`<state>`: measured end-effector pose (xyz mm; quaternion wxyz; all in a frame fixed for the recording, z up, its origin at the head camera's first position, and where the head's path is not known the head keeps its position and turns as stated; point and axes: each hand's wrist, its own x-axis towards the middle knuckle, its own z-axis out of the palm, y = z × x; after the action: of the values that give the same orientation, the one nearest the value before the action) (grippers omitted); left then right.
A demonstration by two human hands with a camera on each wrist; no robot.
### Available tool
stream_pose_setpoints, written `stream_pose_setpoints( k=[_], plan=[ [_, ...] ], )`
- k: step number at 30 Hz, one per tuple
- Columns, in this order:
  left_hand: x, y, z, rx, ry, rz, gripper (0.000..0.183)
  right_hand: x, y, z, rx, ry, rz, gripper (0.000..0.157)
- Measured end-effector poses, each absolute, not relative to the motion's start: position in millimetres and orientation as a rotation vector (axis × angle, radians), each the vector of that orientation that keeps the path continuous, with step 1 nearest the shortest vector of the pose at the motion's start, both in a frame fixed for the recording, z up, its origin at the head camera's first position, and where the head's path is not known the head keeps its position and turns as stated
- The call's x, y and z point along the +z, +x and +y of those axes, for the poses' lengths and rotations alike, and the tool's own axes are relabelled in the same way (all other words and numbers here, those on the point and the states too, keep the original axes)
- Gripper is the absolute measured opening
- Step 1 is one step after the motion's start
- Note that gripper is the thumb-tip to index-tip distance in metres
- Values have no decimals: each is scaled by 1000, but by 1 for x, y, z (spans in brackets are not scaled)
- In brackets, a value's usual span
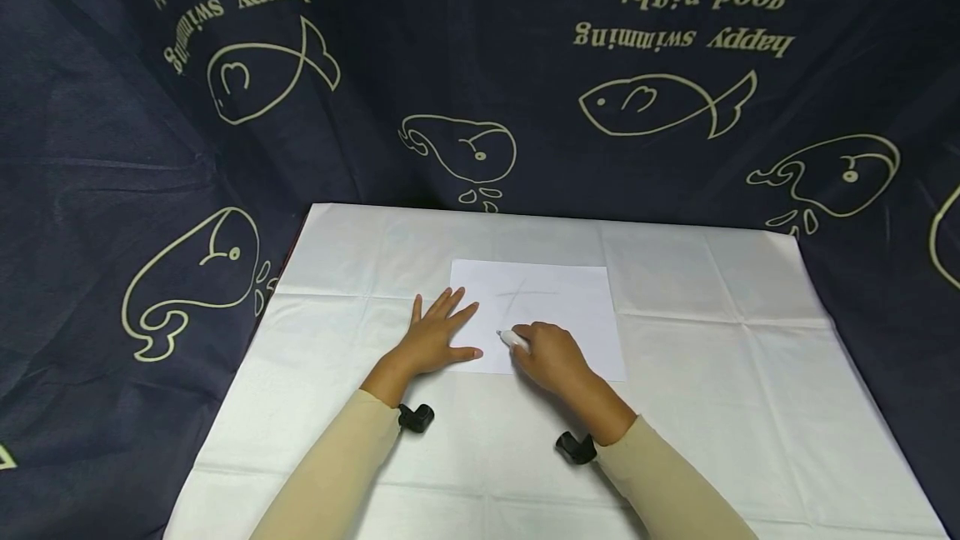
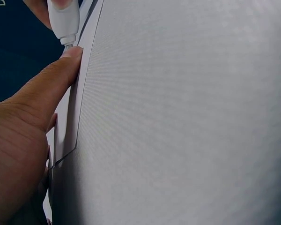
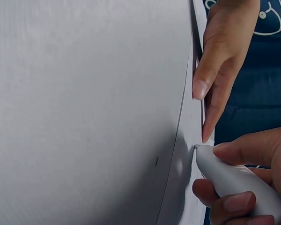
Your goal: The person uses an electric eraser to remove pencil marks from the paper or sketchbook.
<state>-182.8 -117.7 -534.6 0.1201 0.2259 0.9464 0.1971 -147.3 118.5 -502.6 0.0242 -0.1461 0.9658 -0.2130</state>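
Note:
A sheet of white paper [image 1: 588, 332] lies on the white tablecloth, with a few faint grey strokes [image 1: 528, 293] crossing near its upper middle. Spread fingers of my left hand [image 1: 429, 342] rest on the paper's left side, the thumb near its lower left edge. My right hand [image 1: 557, 358] grips a white correction pen [image 1: 514, 340] with a plump body and a narrow tip. That tip points left and down, right at the paper, below the strokes. In the right wrist view, the thumb and curled fingers wrap the pen's body [image 3: 239, 180].
The creased white tablecloth [image 1: 712, 407] spreads around the paper on all sides. Behind and beside the table hangs a dark blue cloth [image 1: 540, 48] with fish and whale drawings. Black devices [image 1: 416, 417] are worn at both wrists, by the beige sleeves [image 1: 330, 465].

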Motion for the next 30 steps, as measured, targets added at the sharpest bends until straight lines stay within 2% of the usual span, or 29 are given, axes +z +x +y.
stream_pose_setpoints(
  k=[30],
  plan=[
    [-535,-183,-117,555,656,2763,87,-499,-146,119,-683,-472,2902,34]
  ],
)
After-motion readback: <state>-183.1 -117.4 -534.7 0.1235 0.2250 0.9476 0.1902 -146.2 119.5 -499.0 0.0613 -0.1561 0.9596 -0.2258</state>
